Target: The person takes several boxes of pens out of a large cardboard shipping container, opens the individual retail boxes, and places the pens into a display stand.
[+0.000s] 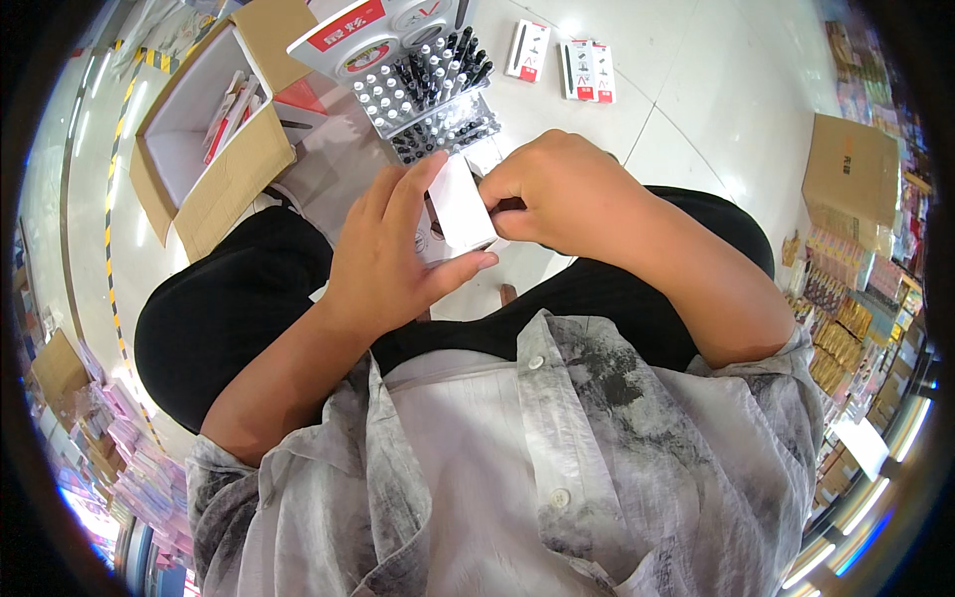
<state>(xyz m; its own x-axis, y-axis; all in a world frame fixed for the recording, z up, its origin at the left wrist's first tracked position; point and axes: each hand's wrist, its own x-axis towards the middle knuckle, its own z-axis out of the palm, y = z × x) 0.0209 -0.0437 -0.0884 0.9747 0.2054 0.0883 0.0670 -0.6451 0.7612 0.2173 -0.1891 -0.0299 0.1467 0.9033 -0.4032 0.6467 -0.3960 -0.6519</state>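
Note:
Between my hands is a small white box (459, 203), held upright or tilted above my lap. My left hand (395, 239) grips it, fingers along its far left side and thumb at its near end. My right hand (559, 194) is at the box's right side with thumb and forefinger pinched together; whether something small is between them is hidden. Just beyond the box stands a display rack (388, 127) filled with many black and white-capped pens, with a printed header card (347, 33) behind them.
An open cardboard carton (160, 142) with flat packs (233, 116) inside stands at the upper left. White-and-red pen boxes (528, 51) (588, 71) lie on the tiled floor. At the right are a closed carton (850, 175) and stacked goods (843, 261).

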